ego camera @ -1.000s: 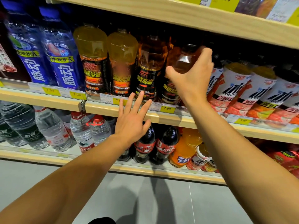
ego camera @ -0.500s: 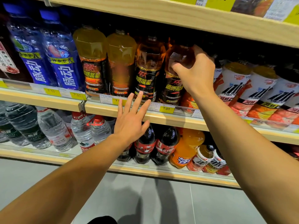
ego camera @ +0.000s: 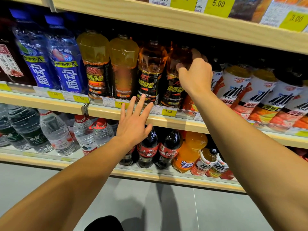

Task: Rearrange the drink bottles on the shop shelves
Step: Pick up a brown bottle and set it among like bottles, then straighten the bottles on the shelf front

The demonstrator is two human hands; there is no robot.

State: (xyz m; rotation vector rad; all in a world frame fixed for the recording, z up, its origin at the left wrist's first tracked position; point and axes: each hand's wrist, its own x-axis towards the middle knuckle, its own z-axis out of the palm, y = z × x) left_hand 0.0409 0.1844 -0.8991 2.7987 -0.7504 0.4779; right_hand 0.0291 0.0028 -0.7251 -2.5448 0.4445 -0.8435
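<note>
- Right hand (ego camera: pixel 195 75) reaching up to the middle light wooden shelf (ego camera: pixel 175 121), grip closed around the shoulder of an amber plastic drink bottle with a black label (ego camera: pixel 173 84), fingers curled over the far side, thumb on the near side.
- That bottle standing upright at the right end of a row of four, touching its amber neighbour (ego camera: pixel 150 72) on the left.
- Further left in the same row, two yellow-tinted plastic bottles with black labels (ego camera: pixel 108 64), also upright.
- Left hand (ego camera: pixel 133 124) spread flat with grip open and holding nothing, palm over the shelf's front edge, fingertips reaching up near the yellow price tag (ego camera: pixel 120 104).
- Two blue plastic bottles with blue caps (ego camera: pixel 50 60) standing at the left of the same shelf.
- White-and-orange labelled bottles with yellow tops (ego camera: pixel 253 94) packed just right of the held bottle, leaning right in the wide-angle view.
- On the shelf beneath: clear plastic water bottles (ego camera: pixel 55 130) at left, dark cola bottles with red labels (ego camera: pixel 158 149) under the left hand, an orange soda bottle (ego camera: pixel 190 152) beside them.
- Grey tiled floor (ego camera: pixel 208 210) below.
</note>
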